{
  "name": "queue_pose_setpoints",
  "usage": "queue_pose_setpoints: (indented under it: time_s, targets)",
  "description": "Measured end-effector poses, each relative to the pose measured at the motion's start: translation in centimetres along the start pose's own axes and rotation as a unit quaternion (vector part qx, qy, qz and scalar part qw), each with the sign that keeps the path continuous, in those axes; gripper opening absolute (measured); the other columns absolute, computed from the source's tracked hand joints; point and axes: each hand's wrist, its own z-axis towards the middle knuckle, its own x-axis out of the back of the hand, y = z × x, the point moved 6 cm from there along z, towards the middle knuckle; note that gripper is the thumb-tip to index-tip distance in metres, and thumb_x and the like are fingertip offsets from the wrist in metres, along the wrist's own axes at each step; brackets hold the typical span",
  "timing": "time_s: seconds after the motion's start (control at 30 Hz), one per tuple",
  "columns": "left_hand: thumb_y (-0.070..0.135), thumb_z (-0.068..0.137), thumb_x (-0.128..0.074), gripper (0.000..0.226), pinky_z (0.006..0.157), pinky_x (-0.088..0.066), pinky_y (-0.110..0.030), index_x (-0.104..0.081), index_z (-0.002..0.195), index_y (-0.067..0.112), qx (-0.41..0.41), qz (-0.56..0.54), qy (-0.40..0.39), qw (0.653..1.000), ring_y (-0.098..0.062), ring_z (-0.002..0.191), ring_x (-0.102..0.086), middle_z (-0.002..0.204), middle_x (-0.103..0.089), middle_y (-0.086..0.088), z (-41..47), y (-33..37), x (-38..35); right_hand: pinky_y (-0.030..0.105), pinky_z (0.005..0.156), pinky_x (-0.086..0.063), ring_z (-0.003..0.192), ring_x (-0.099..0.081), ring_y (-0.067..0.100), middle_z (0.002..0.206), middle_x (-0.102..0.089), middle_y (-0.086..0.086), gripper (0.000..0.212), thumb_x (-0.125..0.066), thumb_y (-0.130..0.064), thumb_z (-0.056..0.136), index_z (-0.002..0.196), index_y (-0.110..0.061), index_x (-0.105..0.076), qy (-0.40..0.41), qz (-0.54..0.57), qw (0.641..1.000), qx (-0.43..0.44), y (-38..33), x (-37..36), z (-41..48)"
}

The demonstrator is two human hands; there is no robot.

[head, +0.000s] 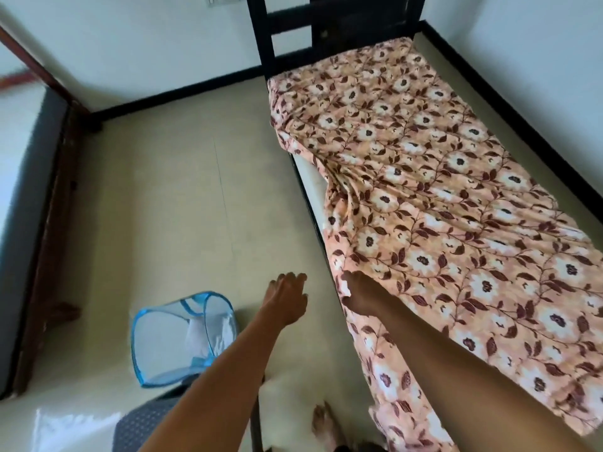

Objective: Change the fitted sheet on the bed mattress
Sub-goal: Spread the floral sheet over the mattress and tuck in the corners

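**Fitted sheet** [440, 190]: peach fabric with white flowers and brown leaves and vines. It lies spread over the top of the bed, wrinkled and bunched toward the near left side. Its left edge is pulled in midway along, and its near end hangs down over the bed's side toward the floor.

**Mattress** [310, 177]: pale. A narrow strip shows at the left side where the sheet has drawn back; the rest is covered.

**Bed frame** [326, 27]: dark, with a slatted headboard at the far end against the white wall.

**Left hand** [287, 298]: held out above the floor, just left of the bed's edge. The fingers are loosely extended and hold nothing. It is apart from the sheet.

**Right hand** [359, 295]: lies on the sheet at the bed's left edge, with the forearm across the fabric. Whether the fingers curl round the cloth or only rest on it cannot be told.

**Laundry basket** [182, 337]: blue-trimmed mesh, tilted, on the floor left of the left forearm.

**Floor** [163, 190]: pale cream and glossy, bounded by black skirting [176, 96].

**Second bed** [29, 190]: at the left margin, with a grey-sided mattress on a reddish-brown wooden frame [55, 223].

**Chair seat** [143, 429]: blue with pale dots, at the bottom edge under the left forearm.

**Bare foot** [323, 425]: on the floor beside the hanging sheet.
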Motion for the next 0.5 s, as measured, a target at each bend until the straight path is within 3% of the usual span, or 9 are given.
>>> queue_pose_setpoints:
  time_s: [0.2, 0.27, 0.4, 0.5]
  targets:
    - [0.035, 0.102, -0.047, 0.05, 0.107, -0.038, -0.04, -0.04, 0.149, 0.019, -0.013, 0.051, -0.006, 0.999, -0.03, 0.131, -0.047, 0.141, -0.053, -0.008, 7.1, -5.2, 6.8, 0.045, 0.1, -0.051, 0.124, -0.058, 0.035, 0.145, -0.051, 0.017, 0.067, -0.058, -0.035, 0.086, 0.147, -0.012, -0.04, 0.014, 0.059, 0.998, -0.035, -1.9, 5.9, 6.5]
    - [0.036, 0.103, -0.047, 0.049, 0.109, -0.037, -0.039, -0.04, 0.149, 0.02, -0.024, 0.062, -0.015, 0.998, -0.03, 0.132, -0.047, 0.141, -0.053, -0.008, 10.6, -6.5, 9.0, 0.043, 0.103, -0.049, 0.131, -0.054, 0.035, 0.153, -0.045, 0.016, 0.072, -0.057, -0.034, 0.086, 0.152, -0.013, -0.035, 0.014, 0.078, 0.996, -0.041, -2.3, 8.1, 9.2]
    - [0.036, 0.103, -0.047, 0.048, 0.107, -0.038, -0.038, -0.04, 0.148, 0.021, -0.047, 0.066, -0.009, 0.997, -0.028, 0.131, -0.048, 0.139, -0.054, -0.006, 20.1, -9.5, 14.1, 0.04, 0.087, -0.054, 0.117, -0.059, 0.033, 0.138, -0.052, 0.016, 0.061, -0.06, -0.025, 0.091, 0.146, -0.01, -0.038, 0.023, 0.075, 0.995, -0.058, -4.1, 14.0, 16.9]
    - [0.038, 0.103, -0.048, 0.048, 0.107, -0.039, -0.038, -0.04, 0.148, 0.021, -0.041, 0.063, -0.014, 0.997, -0.028, 0.13, -0.05, 0.136, -0.055, -0.006, 27.8, -11.9, 18.4, 0.039, 0.096, -0.052, 0.127, -0.055, 0.035, 0.145, -0.047, 0.018, 0.061, -0.059, -0.026, 0.094, 0.147, -0.008, -0.037, 0.011, 0.075, 0.995, -0.062, -5.7, 18.9, 23.9]
